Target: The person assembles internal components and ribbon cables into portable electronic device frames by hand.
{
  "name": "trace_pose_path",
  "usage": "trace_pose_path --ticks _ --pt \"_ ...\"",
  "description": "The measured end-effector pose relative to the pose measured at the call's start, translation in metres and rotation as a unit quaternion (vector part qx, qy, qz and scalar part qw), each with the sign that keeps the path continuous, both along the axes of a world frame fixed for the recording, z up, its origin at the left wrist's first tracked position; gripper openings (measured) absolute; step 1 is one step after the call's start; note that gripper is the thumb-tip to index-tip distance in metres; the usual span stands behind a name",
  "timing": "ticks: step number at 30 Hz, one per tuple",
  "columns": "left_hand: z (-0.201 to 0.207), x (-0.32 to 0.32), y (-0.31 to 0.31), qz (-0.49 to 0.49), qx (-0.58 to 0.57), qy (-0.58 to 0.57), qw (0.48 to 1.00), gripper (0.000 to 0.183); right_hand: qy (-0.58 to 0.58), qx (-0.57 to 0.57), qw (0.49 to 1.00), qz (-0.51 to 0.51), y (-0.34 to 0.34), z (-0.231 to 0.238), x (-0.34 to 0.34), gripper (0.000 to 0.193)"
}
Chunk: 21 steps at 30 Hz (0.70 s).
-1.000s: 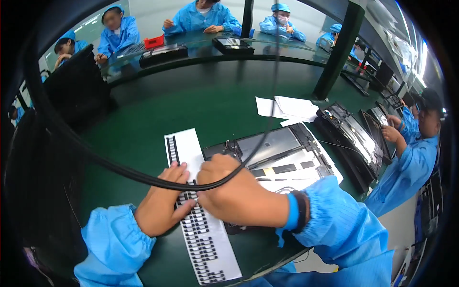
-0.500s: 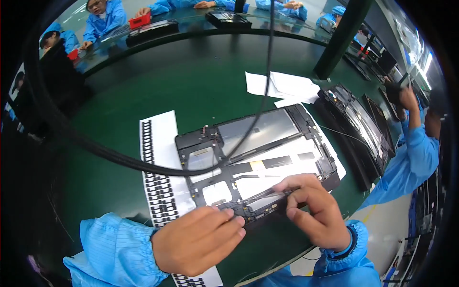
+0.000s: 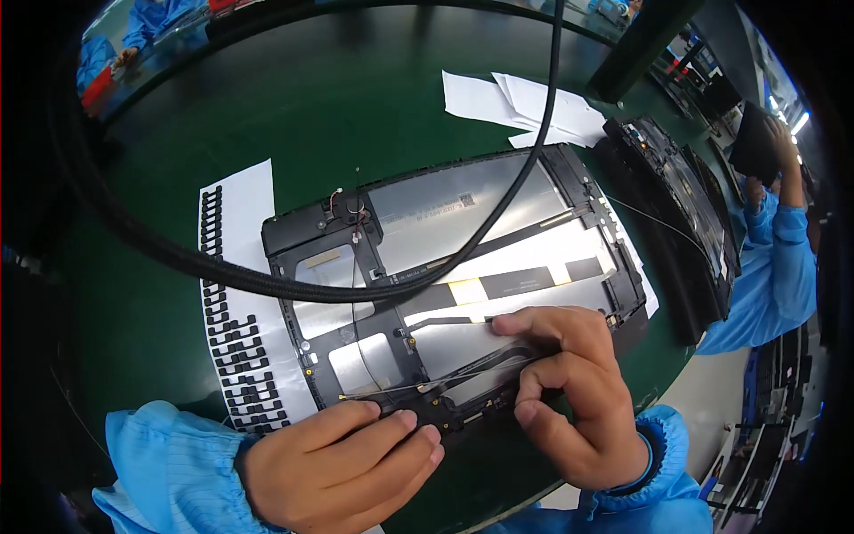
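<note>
Leaving sheet [image 3: 245, 231], right hand [image 3: 578, 400] now over device [image 3: 503, 287]

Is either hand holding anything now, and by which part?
The left hand rests on the open device at its near edge, no clear grip. A thin strand runs toward the right hand; whether it is held there cannot be told.

Device chassis [image 3: 516, 254], just beyond the left hand [image 3: 342, 467]: smooth silvery metal plates [image 3: 427, 209], matt black plastic-looking frame [image 3: 298, 233]; farther from hand, white paper sheets [image 3: 485, 96], smooth green bench [image 3: 356, 98].
</note>
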<state>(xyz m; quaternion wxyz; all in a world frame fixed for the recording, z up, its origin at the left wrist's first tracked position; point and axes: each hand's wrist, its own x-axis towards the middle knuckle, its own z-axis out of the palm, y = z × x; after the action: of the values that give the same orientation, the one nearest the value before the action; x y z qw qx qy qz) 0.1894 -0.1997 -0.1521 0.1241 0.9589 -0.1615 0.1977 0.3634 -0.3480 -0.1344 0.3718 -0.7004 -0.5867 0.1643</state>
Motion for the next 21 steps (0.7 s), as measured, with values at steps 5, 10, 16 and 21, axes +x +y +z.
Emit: trace_pose_path --ticks 5,10,16,21 --pt "-0.001 0.002 -0.001 0.0 0.003 0.003 1.0 0.023 -0.01 0.004 1.0 -0.008 -0.002 -0.004 0.001 0.006" --pt "0.003 0.001 -0.004 0.008 0.008 0.001 1.0 0.023 -0.026 0.011 1.0 -0.005 0.0 -0.004 0.0 0.008" --pt "0.002 0.036 -0.014 -0.061 -0.021 -0.001 0.998 0.022 -0.032 0.025 0.999 -0.02 -0.003 -0.003 0.003 0.012" --pt "0.0 0.03 -0.011 -0.05 -0.005 -0.003 0.999 0.022 0.007 0.061 0.998 -0.017 -0.005 -0.006 0.01 0.013"
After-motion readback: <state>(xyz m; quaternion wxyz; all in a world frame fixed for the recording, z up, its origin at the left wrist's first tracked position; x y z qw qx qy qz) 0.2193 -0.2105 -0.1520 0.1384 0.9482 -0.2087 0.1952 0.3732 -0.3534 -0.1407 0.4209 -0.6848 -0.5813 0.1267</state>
